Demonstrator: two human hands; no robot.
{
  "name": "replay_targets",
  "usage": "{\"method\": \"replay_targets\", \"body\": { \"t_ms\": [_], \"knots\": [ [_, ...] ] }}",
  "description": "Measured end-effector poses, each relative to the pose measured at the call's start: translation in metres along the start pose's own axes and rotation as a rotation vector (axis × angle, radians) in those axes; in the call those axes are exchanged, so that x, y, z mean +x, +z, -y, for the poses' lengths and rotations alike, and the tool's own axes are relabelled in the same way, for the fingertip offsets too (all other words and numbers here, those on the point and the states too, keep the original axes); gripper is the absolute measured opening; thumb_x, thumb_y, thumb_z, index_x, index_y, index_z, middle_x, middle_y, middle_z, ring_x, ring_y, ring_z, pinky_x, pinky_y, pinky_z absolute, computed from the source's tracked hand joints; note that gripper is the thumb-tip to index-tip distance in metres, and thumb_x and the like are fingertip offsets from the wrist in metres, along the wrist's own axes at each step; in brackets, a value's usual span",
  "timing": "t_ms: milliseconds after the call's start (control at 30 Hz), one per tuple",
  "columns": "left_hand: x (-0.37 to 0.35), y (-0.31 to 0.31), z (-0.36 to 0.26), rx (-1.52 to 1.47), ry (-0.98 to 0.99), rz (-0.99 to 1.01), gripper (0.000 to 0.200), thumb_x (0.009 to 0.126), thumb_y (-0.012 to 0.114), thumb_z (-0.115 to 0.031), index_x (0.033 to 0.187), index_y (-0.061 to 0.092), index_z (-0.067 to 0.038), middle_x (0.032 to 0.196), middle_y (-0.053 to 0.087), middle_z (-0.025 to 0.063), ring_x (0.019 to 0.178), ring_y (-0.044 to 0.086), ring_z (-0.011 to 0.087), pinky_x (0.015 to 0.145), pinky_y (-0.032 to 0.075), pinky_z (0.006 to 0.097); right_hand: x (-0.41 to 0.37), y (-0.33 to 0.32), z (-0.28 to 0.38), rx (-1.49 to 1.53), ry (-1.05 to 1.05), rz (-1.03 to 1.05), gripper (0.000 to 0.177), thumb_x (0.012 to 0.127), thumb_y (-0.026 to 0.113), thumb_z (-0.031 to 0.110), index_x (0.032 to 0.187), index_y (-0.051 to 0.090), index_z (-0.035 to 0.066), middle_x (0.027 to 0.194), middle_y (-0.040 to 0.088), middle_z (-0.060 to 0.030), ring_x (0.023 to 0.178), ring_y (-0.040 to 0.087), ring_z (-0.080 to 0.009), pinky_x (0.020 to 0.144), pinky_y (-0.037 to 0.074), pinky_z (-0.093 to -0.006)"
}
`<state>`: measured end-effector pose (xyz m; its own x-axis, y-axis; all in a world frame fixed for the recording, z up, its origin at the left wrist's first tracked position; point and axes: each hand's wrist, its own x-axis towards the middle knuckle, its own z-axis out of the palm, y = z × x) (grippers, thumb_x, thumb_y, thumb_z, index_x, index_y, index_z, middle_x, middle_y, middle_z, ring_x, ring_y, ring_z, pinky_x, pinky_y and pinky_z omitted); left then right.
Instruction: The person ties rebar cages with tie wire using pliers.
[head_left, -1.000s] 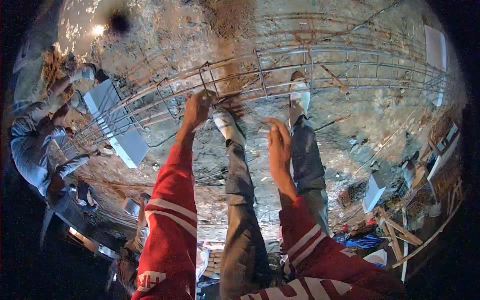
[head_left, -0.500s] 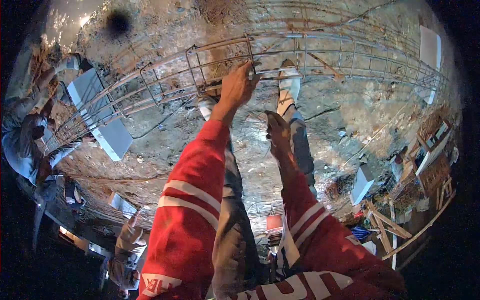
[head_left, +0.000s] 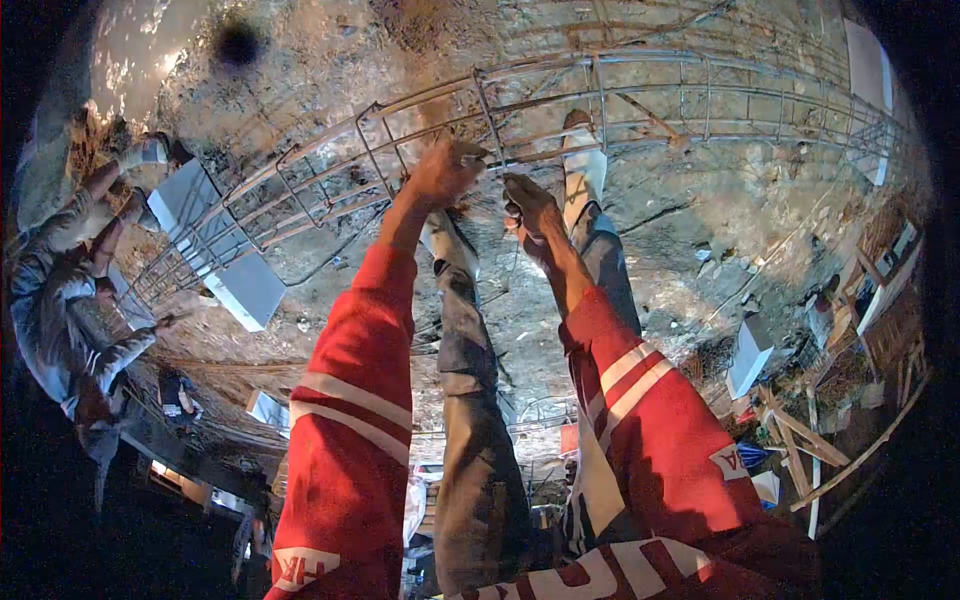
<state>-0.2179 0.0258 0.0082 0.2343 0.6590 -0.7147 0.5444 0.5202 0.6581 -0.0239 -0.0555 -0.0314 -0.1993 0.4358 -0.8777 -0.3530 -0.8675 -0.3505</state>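
Observation:
A long rebar cage (head_left: 487, 110) with square stirrups runs across the view in front of me. My left hand (head_left: 447, 175) is at its near lower bar, just left of a stirrup, with the fingers curled together; what they pinch is hidden. Close by on the near side, my right hand (head_left: 530, 212) is closed, its fingertips just below the same bar. A thin wire-like strand seems to hang under the right hand, too faint to be sure. My shoes (head_left: 583, 170) stand on the dirt ground by the cage's near side.
Pale blocks (head_left: 245, 290) sit under the cage's left end, and another pale block (head_left: 750, 355) lies on the right. A co-worker (head_left: 60, 310) crouches at the far left by the cage. Scrap timber (head_left: 800, 440) is piled at lower right.
My left hand has moved left from the stirrup along the lower bar. My right hand has risen toward the bar, nearer the left hand. The co-worker's arm has shifted.

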Motion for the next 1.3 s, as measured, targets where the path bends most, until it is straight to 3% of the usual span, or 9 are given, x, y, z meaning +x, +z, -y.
{"method": "replay_targets", "body": {
  "t_ms": [367, 533, 633, 700, 733, 833, 933, 1133, 1300],
  "knots": [
    [0.04, 0.007, 0.056, -0.004, 0.024, 0.137, 0.04, 0.072, 0.073, -0.026, 0.105, 0.068, -0.004, 0.109, 0.065, 0.017, 0.098, 0.063, 0.0282, 0.083, 0.05, 0.0352, -0.009, 0.022, 0.008, -0.094, 0.018, -0.227, 0.02, 0.09, 0.055, 0.022, 0.104, 0.062, 0.009, 0.068, 0.053, 0.0003, 0.048, 0.044, -0.0091, 0.042, 0.036, -0.0228],
    [0.023, -0.01, 0.012, -0.088, 0.009, 0.268, 0.043, 0.071, 0.075, -0.03, 0.107, 0.068, -0.007, 0.112, 0.064, 0.0174, 0.096, 0.063, 0.0287, 0.084, 0.049, 0.0359, -0.005, 0.023, 0.013, 0.04, -0.048, 0.033, 0.013, 0.092, 0.055, 0.016, 0.102, 0.056, 0.007, 0.076, 0.05, 0.0006, 0.059, 0.044, -0.0081, 0.049, 0.035, -0.0222],
    [0.034, -0.004, 0.024, -0.198, 0.311, 0.348, 0.036, 0.081, 0.07, -0.021, 0.111, 0.065, -0.002, 0.097, 0.068, 0.0105, 0.086, 0.064, 0.0209, 0.079, 0.05, 0.0323, 0.001, 0.031, 0.012, 0.469, 0.088, 0.083, 0.011, 0.093, 0.052, 0.014, 0.099, 0.054, 0.005, 0.077, 0.051, -0.0013, 0.059, 0.043, -0.0098, 0.052, 0.036, -0.0239],
    [0.033, -0.005, 0.024, -0.01, 0.305, 0.229, 0.032, 0.081, 0.065, -0.025, 0.109, 0.069, -0.011, 0.115, 0.064, 0.0143, 0.096, 0.063, 0.0257, 0.085, 0.049, 0.0356, -0.005, 0.034, 0.016, 0.628, 0.13, 0.127, 0.01, 0.092, 0.053, 0.013, 0.096, 0.054, 0.004, 0.077, 0.052, -0.0024, 0.059, 0.043, -0.0111, 0.054, 0.037, -0.0255],
    [0.03, -0.008, 0.023, 0.361, 0.738, 0.013, 0.028, 0.083, 0.063, -0.022, 0.106, 0.07, -0.008, 0.111, 0.066, 0.0126, 0.095, 0.064, 0.0265, 0.086, 0.049, 0.0372, -0.006, 0.035, 0.016, 0.629, 0.104, 0.125, 0.012, 0.091, 0.054, 0.014, 0.097, 0.055, 0.004, 0.077, 0.052, -0.0026, 0.06, 0.044, -0.0111, 0.055, 0.037, -0.0256],
    [0.033, -0.011, 0.011, -0.033, 0.313, 0.212, 0.028, 0.082, 0.064, -0.024, 0.102, 0.07, -0.006, 0.103, 0.068, 0.0128, 0.091, 0.065, 0.0289, 0.086, 0.049, 0.0386, -0.015, 0.033, 0.024, 0.459, 0.107, 0.039, 0.014, 0.091, 0.057, 0.016, 0.098, 0.057, 0.003, 0.078, 0.053, -0.003, 0.061, 0.044, -0.0111, 0.056, 0.037, -0.0252],
    [0.031, -0.005, -0.001, -0.044, 0.139, 0.074, 0.029, 0.082, 0.063, -0.024, 0.101, 0.07, -0.003, 0.098, 0.069, 0.0136, 0.087, 0.066, 0.0286, 0.084, 0.049, 0.0374, -0.027, 0.039, 0.036, 0.167, 0.094, -0.11, 0.017, 0.09, 0.059, 0.017, 0.099, 0.06, 0.003, 0.08, 0.054, -0.0028, 0.062, 0.045, -0.0109, 0.055, 0.037, -0.0248],
    [0.019, 0.028, 0.021, 0.218, 0.376, -0.4, 0.027, 0.082, 0.062, -0.025, 0.095, 0.069, -0.003, 0.09, 0.07, 0.0137, 0.085, 0.067, 0.0263, 0.081, 0.05, 0.0348, -0.021, 0.046, 0.038, 0.16, 0.032, -0.151, 0.019, 0.088, 0.062, 0.02, 0.097, 0.062, 0.003, 0.079, 0.056, -0.0016, 0.06, 0.043, -0.0098, 0.051, 0.036, -0.0243],
    [-0.007, 0.028, -0.009, 0.087, 0.277, -0.347, 0.021, 0.08, 0.067, -0.028, 0.086, 0.07, -0.008, 0.094, 0.069, 0.0079, 0.086, 0.064, 0.0285, 0.083, 0.049, 0.0393, -0.026, 0.048, 0.039, 0.029, 0.045, -0.234, 0.019, 0.087, 0.061, 0.021, 0.094, 0.064, 0.003, 0.072, 0.055, -0.0011, 0.056, 0.042, -0.0087, 0.05, 0.035, -0.0244]
  ]
}}
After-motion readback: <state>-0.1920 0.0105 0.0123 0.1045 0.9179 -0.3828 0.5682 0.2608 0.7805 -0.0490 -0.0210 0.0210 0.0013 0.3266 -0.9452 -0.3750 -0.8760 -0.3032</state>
